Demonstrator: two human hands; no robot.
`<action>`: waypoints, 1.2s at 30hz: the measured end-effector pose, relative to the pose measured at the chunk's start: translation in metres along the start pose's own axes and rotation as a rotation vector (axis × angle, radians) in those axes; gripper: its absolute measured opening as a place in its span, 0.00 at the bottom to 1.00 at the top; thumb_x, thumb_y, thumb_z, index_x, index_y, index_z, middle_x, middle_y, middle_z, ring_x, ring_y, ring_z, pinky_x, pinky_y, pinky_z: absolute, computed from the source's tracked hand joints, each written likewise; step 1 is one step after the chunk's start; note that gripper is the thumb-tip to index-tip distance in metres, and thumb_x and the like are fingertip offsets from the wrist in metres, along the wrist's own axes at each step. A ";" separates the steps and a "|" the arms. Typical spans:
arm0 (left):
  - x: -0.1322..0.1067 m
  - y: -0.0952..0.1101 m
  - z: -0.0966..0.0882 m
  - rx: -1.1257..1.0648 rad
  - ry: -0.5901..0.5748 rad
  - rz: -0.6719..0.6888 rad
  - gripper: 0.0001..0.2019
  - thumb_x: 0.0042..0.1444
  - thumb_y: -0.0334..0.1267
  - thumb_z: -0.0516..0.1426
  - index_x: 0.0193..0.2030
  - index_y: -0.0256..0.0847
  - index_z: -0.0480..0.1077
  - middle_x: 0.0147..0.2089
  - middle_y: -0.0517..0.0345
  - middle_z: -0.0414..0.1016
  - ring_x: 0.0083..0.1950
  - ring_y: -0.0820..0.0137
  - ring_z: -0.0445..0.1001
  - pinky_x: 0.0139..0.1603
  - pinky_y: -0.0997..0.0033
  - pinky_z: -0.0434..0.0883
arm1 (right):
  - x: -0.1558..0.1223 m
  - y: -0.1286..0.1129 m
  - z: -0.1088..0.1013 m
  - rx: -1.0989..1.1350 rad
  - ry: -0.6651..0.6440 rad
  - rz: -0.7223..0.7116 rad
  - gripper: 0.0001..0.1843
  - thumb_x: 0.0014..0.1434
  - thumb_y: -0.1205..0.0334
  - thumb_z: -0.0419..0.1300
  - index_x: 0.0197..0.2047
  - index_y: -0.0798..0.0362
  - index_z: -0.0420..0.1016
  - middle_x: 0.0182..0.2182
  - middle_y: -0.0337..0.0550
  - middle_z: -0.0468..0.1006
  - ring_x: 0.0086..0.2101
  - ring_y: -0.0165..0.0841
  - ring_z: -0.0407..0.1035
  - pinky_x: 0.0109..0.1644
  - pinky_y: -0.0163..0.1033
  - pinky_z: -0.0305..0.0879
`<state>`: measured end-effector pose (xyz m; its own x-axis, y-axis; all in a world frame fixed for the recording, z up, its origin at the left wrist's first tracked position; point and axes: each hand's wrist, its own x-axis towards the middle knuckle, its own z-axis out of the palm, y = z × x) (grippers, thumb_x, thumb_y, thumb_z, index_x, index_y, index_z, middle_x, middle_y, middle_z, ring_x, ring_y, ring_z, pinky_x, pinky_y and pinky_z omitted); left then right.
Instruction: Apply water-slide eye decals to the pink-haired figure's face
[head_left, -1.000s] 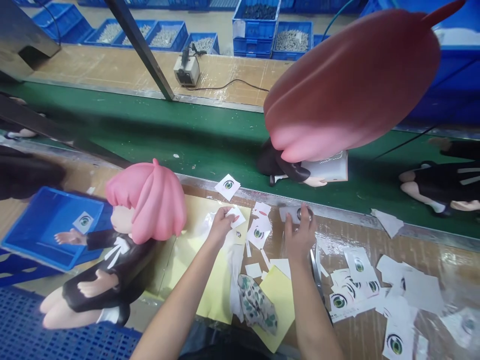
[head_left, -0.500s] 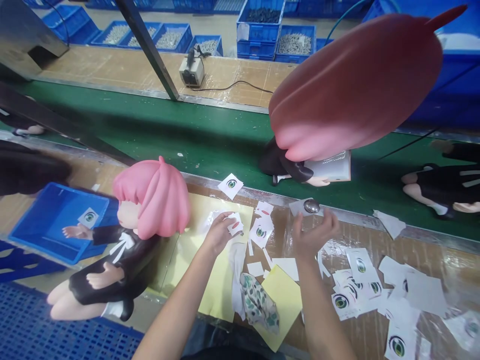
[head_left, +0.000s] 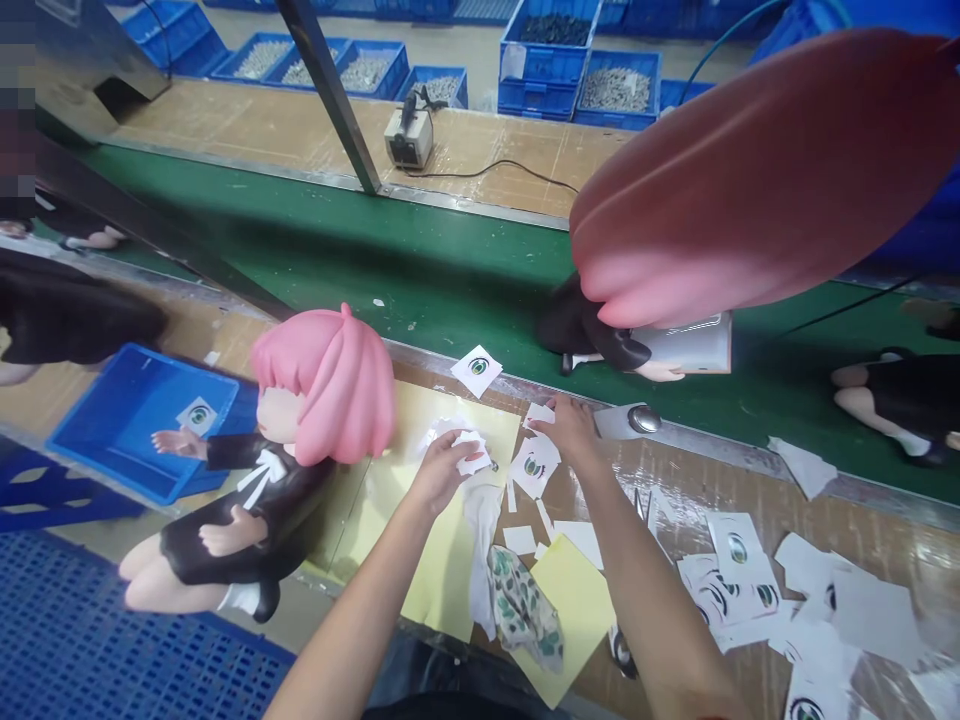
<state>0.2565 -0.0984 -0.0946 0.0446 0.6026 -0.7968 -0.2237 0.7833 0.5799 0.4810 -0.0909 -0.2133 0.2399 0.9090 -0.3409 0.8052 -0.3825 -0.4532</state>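
Observation:
My left hand (head_left: 439,475) is closed on a small stack of white decal slips (head_left: 472,452), the top one bearing a red mouth mark. My right hand (head_left: 574,430) has its thumb and fingers closed at another white decal slip (head_left: 537,414) with a red mark. Just below that slip lies an eye decal (head_left: 532,467). Left of my hands a pink-haired figure (head_left: 315,400) in a black dress sits on the bench edge, its face without eyes. Yellow paper (head_left: 427,570) is under my left hand. My right forearm partly hides scissors (head_left: 621,652).
Many eye decals (head_left: 739,560) lie scattered at right. A patterned cloth (head_left: 525,610) rests in front of me. A round metal piece (head_left: 643,419) sits by the green conveyor (head_left: 465,260), which carries a large pink-haired figure (head_left: 750,180). A blue bin (head_left: 127,430) stands at left.
My right hand has moved left from beside the round metal piece to the red-marked slip, its fingers closing there. My left hand still holds its stack. The view has shifted slightly.

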 end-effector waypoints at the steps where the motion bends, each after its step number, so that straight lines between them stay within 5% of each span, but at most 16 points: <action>1: 0.000 0.000 0.001 -0.023 0.000 -0.004 0.17 0.39 0.32 0.70 0.36 0.40 0.71 0.33 0.59 0.76 0.40 0.64 0.82 0.46 0.62 0.78 | 0.000 0.000 -0.004 -0.010 -0.028 0.000 0.21 0.65 0.47 0.63 0.53 0.54 0.74 0.51 0.47 0.76 0.51 0.40 0.71 0.58 0.54 0.70; 6: 0.004 0.001 0.006 -0.063 -0.002 -0.034 0.11 0.44 0.29 0.66 0.34 0.40 0.70 0.37 0.56 0.78 0.41 0.64 0.82 0.46 0.61 0.80 | -0.003 -0.007 -0.017 -0.015 -0.110 -0.023 0.21 0.65 0.48 0.63 0.54 0.54 0.73 0.53 0.48 0.75 0.53 0.41 0.70 0.58 0.54 0.70; 15: 0.014 0.002 0.019 0.009 -0.068 -0.125 0.09 0.60 0.26 0.58 0.47 0.36 0.72 0.40 0.56 0.79 0.30 0.74 0.74 0.35 0.70 0.76 | -0.010 -0.009 -0.024 0.139 -0.183 -0.036 0.19 0.66 0.51 0.63 0.54 0.54 0.74 0.54 0.48 0.75 0.53 0.41 0.71 0.59 0.55 0.70; 23: 0.022 0.009 0.034 -0.060 -0.184 -0.218 0.04 0.66 0.35 0.59 0.44 0.36 0.71 0.34 0.59 0.74 0.32 0.73 0.75 0.36 0.72 0.76 | -0.026 -0.013 -0.070 0.453 -0.254 -0.144 0.21 0.71 0.45 0.54 0.50 0.55 0.73 0.42 0.44 0.77 0.40 0.33 0.74 0.47 0.45 0.75; 26: 0.020 0.010 0.041 -0.085 -0.282 -0.294 0.12 0.66 0.45 0.59 0.39 0.37 0.71 0.30 0.60 0.72 0.31 0.71 0.76 0.36 0.70 0.78 | -0.051 -0.030 -0.083 0.490 -0.290 -0.289 0.20 0.70 0.44 0.54 0.46 0.52 0.74 0.42 0.43 0.76 0.45 0.36 0.72 0.52 0.48 0.72; 30: 0.008 0.001 0.043 -0.076 -0.396 -0.390 0.21 0.64 0.57 0.59 0.41 0.37 0.73 0.28 0.60 0.71 0.25 0.73 0.72 0.27 0.72 0.75 | -0.088 -0.054 -0.076 0.470 -0.224 -0.380 0.17 0.65 0.44 0.57 0.45 0.48 0.74 0.52 0.49 0.72 0.61 0.48 0.61 0.64 0.61 0.62; 36: -0.002 -0.016 0.021 -0.160 -0.434 -0.398 0.14 0.61 0.45 0.65 0.48 0.39 0.73 0.36 0.54 0.75 0.26 0.77 0.71 0.29 0.78 0.71 | -0.087 -0.023 -0.044 0.496 -0.073 -0.181 0.24 0.70 0.45 0.53 0.62 0.50 0.65 0.57 0.50 0.71 0.56 0.41 0.69 0.58 0.52 0.71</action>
<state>0.2806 -0.1088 -0.0981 0.5404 0.3020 -0.7854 -0.2507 0.9488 0.1923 0.4656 -0.1546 -0.1373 0.0680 0.9606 -0.2694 0.4730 -0.2688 -0.8391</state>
